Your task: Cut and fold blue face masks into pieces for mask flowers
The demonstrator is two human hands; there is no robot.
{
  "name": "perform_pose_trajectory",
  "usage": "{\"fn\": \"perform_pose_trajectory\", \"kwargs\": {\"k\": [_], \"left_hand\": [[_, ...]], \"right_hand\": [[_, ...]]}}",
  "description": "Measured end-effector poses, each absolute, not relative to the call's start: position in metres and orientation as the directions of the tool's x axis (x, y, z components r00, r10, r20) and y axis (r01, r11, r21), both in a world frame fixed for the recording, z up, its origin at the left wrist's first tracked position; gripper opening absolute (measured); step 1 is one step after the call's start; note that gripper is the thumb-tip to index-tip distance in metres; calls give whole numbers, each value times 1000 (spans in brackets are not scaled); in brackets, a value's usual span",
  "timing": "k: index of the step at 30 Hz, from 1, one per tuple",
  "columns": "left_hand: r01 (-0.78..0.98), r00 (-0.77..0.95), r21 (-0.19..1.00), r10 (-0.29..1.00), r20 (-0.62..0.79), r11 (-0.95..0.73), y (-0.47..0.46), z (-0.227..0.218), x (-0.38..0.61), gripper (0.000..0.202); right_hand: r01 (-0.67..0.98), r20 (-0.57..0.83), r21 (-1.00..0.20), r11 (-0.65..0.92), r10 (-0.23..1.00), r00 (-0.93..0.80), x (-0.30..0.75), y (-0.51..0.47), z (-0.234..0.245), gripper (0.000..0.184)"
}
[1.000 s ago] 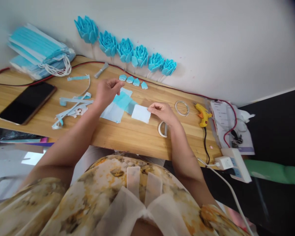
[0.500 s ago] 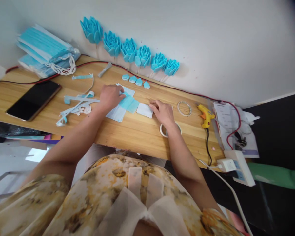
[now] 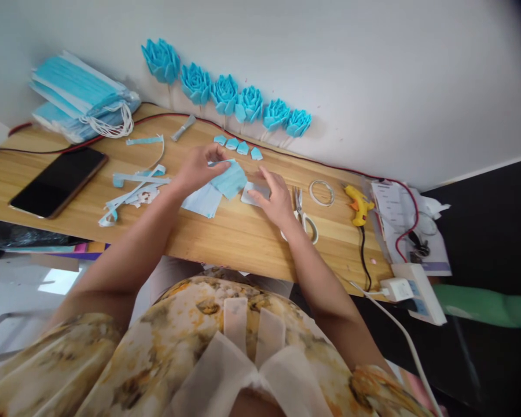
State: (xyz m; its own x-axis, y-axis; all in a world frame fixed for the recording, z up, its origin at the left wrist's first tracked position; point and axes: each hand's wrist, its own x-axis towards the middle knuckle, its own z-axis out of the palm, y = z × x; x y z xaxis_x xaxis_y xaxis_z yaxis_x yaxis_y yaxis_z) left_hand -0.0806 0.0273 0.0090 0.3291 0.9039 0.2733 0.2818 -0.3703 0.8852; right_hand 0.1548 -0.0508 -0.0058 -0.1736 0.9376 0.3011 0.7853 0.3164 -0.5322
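My left hand (image 3: 198,167) pinches the top edge of a light blue fabric square (image 3: 231,179) and lifts it off the wooden desk (image 3: 226,231). Beside it my right hand (image 3: 274,197) lies flat with fingers stretched out, pressing on a white fabric square (image 3: 248,196). A paler blue-white sheet (image 3: 202,200) lies under my left wrist. Scissors (image 3: 303,213) rest just right of my right hand. Several small folded blue petals (image 3: 238,147) lie in a row behind the hands.
Several blue fabric roses (image 3: 226,95) lean on the wall. A stack of face masks (image 3: 80,95), a black phone (image 3: 58,180) and cut mask strips (image 3: 130,188) lie left. A wire ring (image 3: 322,191), yellow glue gun (image 3: 358,204), papers and a power strip (image 3: 419,286) lie right.
My left hand has picked up the blue square, raising its edge. My right hand let go of the white square, slid left and flattened on it, uncovering the scissors.
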Motion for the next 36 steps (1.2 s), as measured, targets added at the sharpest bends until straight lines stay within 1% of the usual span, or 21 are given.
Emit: {"fn": "perform_pose_trajectory", "kwargs": {"k": [3,5,6,7,10,11,13,15,17,21,24,28,32,36], "left_hand": [[128,402,950,891,214,-286,14,19,-76,25],[78,429,968,884,183,-238,8,22,-73,29],[63,436,974,884,171,-220,6,22,-72,31],[54,435,977,886,161,-205,6,21,-72,33],[57,379,980,912,155,-190,11,12,-70,36],[66,344,979,925,161,-195,14,8,-70,37],[94,273,973,945,179,-211,20,1,-71,37],[122,230,968,955,189,-221,23,-2,-72,37],[106,226,970,956,189,-217,24,-3,-72,39],[-39,240,980,950,199,-195,24,-2,-71,48],[-81,243,980,950,198,-184,25,-6,-68,53],[-65,232,984,957,174,-163,26,-10,-64,52],[-15,242,986,956,167,-168,23,-7,-64,54],[54,275,987,953,128,-149,17,1,-65,55]], "right_hand": [[721,304,-605,338,935,-183,147,-53,-5,78],[684,273,-660,309,948,-164,144,-54,-6,83],[665,245,-694,276,959,-143,144,-54,-8,79],[638,212,-733,236,970,-115,144,-54,-9,71],[467,155,-871,150,988,-29,147,-52,-12,34],[393,152,-909,140,988,1,148,-52,-13,29],[273,155,-953,133,986,59,150,-51,-11,30],[215,150,-969,126,984,99,150,-51,-9,30],[187,154,-974,130,981,121,151,-51,-8,30],[92,182,-982,167,963,196,153,-47,-12,32],[60,195,-981,185,937,290,157,-42,-17,34],[86,235,-972,218,898,371,161,-38,-16,34],[88,260,-965,246,878,401,162,-37,-14,32],[114,257,-966,231,873,415,163,-36,-17,31]]}}
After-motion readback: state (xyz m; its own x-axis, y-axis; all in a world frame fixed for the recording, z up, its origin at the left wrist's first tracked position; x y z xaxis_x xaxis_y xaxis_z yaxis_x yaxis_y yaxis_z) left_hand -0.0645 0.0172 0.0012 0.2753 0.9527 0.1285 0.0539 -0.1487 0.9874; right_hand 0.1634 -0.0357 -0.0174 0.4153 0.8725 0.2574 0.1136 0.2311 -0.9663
